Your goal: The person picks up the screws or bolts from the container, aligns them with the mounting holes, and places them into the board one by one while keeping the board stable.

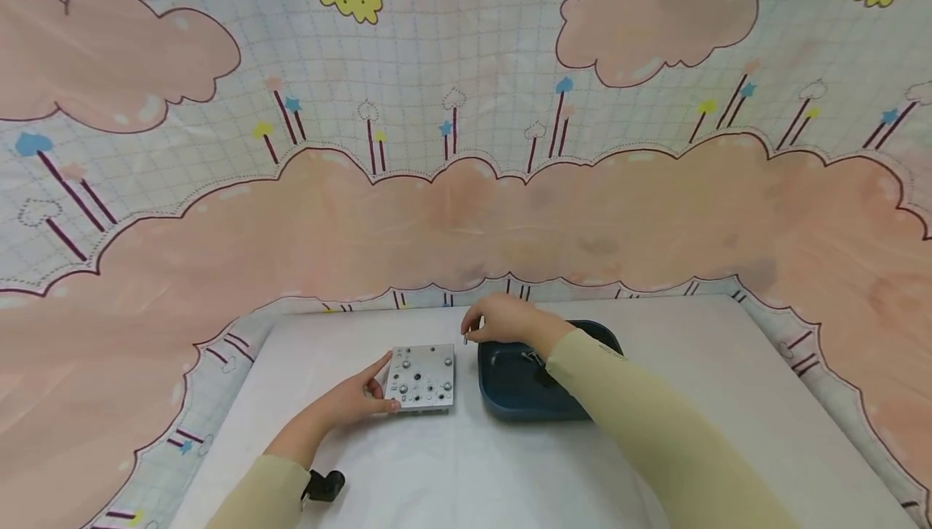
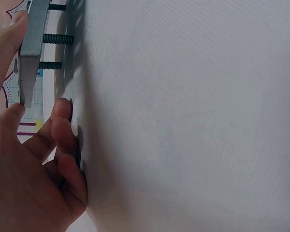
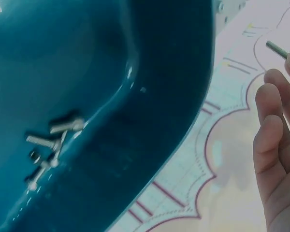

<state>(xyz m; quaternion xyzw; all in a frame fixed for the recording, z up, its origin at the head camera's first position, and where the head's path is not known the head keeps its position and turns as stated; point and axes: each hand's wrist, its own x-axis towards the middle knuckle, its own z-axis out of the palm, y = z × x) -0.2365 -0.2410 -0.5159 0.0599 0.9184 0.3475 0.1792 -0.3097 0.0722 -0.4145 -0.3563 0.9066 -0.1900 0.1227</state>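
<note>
My left hand (image 1: 348,401) grips the near-left side of a silver metal block (image 1: 421,357), thumb and index finger spread along its edge. Holes and several bolt heads dot the block's top. Seen from the left wrist, threaded bolt shanks (image 2: 58,38) stick out of its underside, and the other fingers curl loosely below. Between its thumb and fingertip, my right hand (image 1: 504,317) pinches a small screw (image 3: 276,49), raised just past the far-left corner of a dark blue tray (image 1: 535,413). The screw's threaded end shows; fingertips hide the rest.
Inside the tray several loose screws (image 3: 42,141) lie in a cluster, with a small nut (image 3: 35,155) among them. The tray stands right of the block on a white-covered table (image 1: 699,367). Behind rises a patterned cloth backdrop (image 1: 451,222). A black device (image 1: 324,486) sits at my left wrist.
</note>
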